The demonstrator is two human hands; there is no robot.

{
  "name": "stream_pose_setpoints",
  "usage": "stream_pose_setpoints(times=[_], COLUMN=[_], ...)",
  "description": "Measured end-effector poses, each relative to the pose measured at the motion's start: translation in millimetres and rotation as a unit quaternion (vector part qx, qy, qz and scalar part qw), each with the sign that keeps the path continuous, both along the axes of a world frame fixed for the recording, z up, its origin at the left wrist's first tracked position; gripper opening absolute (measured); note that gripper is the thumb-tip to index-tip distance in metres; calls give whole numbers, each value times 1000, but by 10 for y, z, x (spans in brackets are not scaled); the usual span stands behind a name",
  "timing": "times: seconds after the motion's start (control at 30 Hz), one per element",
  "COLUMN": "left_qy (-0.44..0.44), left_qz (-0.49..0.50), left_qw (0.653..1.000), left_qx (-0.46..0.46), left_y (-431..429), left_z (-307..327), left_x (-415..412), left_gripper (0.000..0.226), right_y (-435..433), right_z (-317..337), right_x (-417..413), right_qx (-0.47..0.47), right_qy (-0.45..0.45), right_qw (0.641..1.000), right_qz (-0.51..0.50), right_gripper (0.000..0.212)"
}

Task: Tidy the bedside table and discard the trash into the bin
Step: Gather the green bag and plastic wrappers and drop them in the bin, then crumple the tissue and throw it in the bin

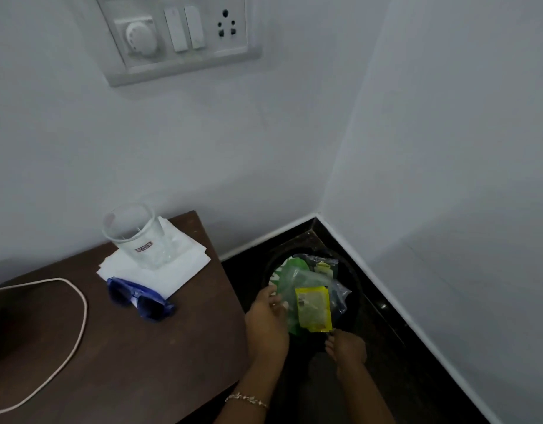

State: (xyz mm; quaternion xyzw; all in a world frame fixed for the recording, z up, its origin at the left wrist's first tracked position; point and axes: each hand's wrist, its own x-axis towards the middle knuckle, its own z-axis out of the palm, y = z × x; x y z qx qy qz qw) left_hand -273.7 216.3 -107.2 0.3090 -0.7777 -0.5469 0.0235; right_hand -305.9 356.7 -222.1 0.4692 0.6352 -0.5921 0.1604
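Glass tumbler (135, 237) carries a small sticker, text too blurred to read. It stands upright on folded white napkins (160, 267) at the back of the dark brown wooden counter (141, 356). Blue plastic sunglasses (140, 302) lie just in front, overlapping the napkins' edge. Pale cord (77, 325) loops across the counter's left side. Black round bin (348, 280) sits on dark floor in the wall corner, right of the counter. Both hands are over it: left hand (265, 322) grips crinkly green and clear wrappers (297, 278), white lettering unreadable; right hand (346, 345) pinches the bottom edge of a yellow sachet (314, 309). White switch plate (178, 35) on the wall above.
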Motion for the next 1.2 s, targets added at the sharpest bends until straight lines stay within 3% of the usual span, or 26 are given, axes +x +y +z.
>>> stream_pose_setpoints(times=[0.1,0.33,0.63,0.77,0.93,1.2], left_qy=[3,13,91,133,182,235], left_qz=[14,31,114,200,308,456], left_qw=[1000,993,954,921,887,819], left_qx=[27,115,261,308,292,256], left_y=[-5,-80,-558,-1064,-1791,-2554], left_z=[-8,59,431,604,676,573], left_x=[11,195,705,1096,1746,2547], left_gripper=[36,27,20,19,21,20], right_y=[-20,-66,-640,-1218,-2153,-3450], right_z=[4,158,1047,1521,1812,1679], right_x=[78,352,540,679,1085,1902], right_qx=[-23,-71,-118,-187,-242,-134], right_qy=[9,33,155,207,205,243], right_qw=[999,996,980,955,916,827], right_qz=[-22,-35,28,100,245,490], right_gripper=[18,27,18,11,18,15])
